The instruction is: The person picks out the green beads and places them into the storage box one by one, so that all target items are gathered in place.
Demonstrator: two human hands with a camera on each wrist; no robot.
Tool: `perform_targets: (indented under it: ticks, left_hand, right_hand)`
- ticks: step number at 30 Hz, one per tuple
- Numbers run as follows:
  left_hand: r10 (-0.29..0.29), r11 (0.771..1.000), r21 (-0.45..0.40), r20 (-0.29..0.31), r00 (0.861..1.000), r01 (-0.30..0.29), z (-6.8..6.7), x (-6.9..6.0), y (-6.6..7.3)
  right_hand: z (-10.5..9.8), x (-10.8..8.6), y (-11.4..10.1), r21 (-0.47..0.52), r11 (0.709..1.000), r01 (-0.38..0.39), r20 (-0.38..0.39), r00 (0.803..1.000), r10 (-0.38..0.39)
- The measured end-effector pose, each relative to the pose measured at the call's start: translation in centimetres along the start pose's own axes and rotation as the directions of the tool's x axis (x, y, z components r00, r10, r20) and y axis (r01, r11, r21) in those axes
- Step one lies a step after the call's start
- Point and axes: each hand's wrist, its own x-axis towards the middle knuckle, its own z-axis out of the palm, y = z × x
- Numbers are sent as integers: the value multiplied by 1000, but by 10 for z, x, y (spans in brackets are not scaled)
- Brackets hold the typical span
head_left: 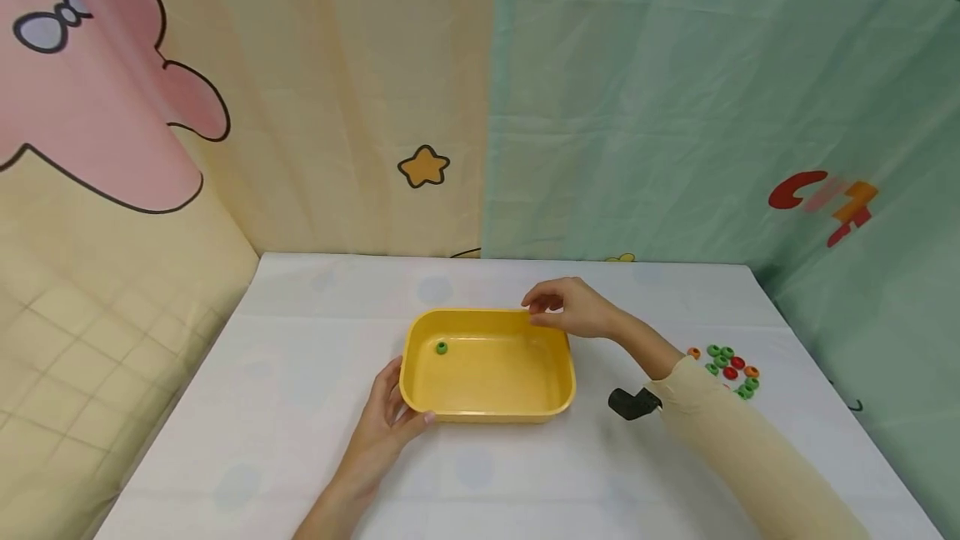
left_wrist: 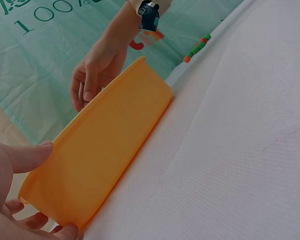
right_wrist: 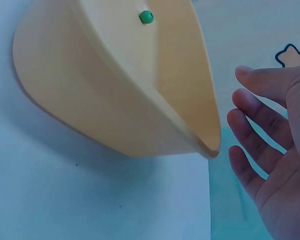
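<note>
Soft, even light, bluish in right-wrist view

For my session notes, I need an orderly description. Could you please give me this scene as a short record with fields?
Container: yellow tray, upright on the white-covered table
Tray contents: one green bead, toward the left side
Left hand: grips the tray's near-left corner, thumb at the rim
Right hand: near the far-right corner, fingers loosely bent, holding nothing visible
Beads outside: green, red and orange, on the table's right side, partly hidden by the sleeve
</note>
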Motion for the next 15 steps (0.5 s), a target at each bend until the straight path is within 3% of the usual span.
perform_targets:
  ticks: [15]
  left_hand:
    - [-9,1000,0,-12,1000,9,2,1,0]
  right_hand:
    - [-25,-50,27,-25,998,-66,-110,992,63]
